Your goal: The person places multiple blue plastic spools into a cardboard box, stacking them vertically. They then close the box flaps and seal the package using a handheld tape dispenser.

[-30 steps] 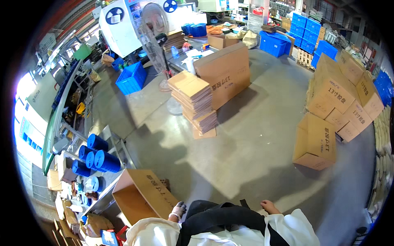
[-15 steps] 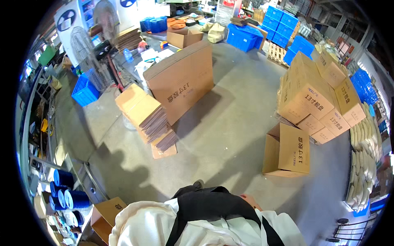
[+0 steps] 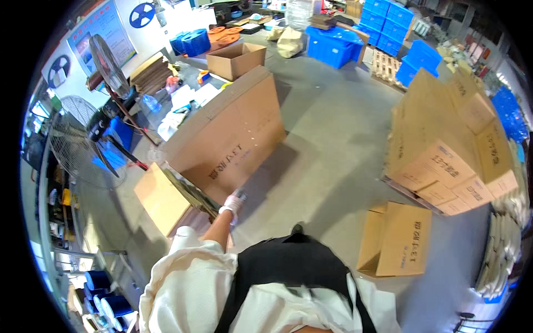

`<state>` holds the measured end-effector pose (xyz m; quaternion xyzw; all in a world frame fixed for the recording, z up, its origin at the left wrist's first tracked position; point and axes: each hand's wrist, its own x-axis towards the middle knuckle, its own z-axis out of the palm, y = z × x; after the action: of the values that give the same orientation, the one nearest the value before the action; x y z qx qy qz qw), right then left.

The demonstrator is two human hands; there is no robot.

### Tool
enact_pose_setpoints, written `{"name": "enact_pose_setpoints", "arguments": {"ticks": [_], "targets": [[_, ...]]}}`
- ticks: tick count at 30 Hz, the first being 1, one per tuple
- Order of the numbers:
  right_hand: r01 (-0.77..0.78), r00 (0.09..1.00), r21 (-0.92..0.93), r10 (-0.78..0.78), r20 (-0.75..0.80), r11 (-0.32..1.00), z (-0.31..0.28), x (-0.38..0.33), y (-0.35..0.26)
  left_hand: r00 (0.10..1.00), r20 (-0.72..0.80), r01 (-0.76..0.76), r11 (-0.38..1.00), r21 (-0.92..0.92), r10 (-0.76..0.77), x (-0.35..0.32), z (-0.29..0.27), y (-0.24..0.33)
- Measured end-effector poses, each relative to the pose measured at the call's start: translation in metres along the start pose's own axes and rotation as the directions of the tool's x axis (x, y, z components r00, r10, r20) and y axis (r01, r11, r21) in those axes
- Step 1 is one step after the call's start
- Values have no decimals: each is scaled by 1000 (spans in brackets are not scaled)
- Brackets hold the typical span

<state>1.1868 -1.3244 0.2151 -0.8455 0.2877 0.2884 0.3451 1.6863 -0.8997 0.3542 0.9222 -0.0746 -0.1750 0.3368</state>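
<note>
My left hand (image 3: 231, 205), in a light glove, reaches forward just right of the stack of flat cardboard sheets (image 3: 162, 198). A small dark grey patch shows at its fingertips; blur hides whether this is part of the glove or a held thing. Behind the hand stands a large flat cardboard panel (image 3: 244, 130) with dark print, upright and leaning slightly. The sheets lie stacked low at its near left end. My right hand is out of sight.
An open carton (image 3: 401, 238) stands on the floor at the right, before a pile of closed cartons (image 3: 430, 139). Two stand fans (image 3: 83, 136) are at the left, beside a cluttered table (image 3: 191, 97). Blue crates (image 3: 331, 47) stand far off.
My left arm has come into view and reached toward the cardboard stack. My right hand has left the picture. The view has shifted, and the fans appear farther left.
</note>
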Motion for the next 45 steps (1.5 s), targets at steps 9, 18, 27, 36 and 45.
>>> {"name": "enact_pose_setpoints", "arguments": {"ticks": [9, 18, 27, 36, 45], "targets": [[15, 974, 633, 133, -186, 774, -317, 310, -210, 633, 452, 737, 667, -105, -628, 21, 36, -70], [3, 998, 549, 29, -50, 836, -474, 568, -306, 633, 443, 711, 703, -9, -635, 282, 37, 35], [56, 998, 465, -57, -11, 883, -648, 763, -410, 997, 28, 72, 992, -103, -69, 799, -45, 322], [-18, 998, 412, -7, 60, 911, -852, 1032, -578, 936, 227, 229, 956, 181, -267, 972, -33, 264], [144, 989, 164, -145, -9, 976, -990, 1318, -901, 582, 253, 811, 528, -252, -773, 967, -17, 229]]}}
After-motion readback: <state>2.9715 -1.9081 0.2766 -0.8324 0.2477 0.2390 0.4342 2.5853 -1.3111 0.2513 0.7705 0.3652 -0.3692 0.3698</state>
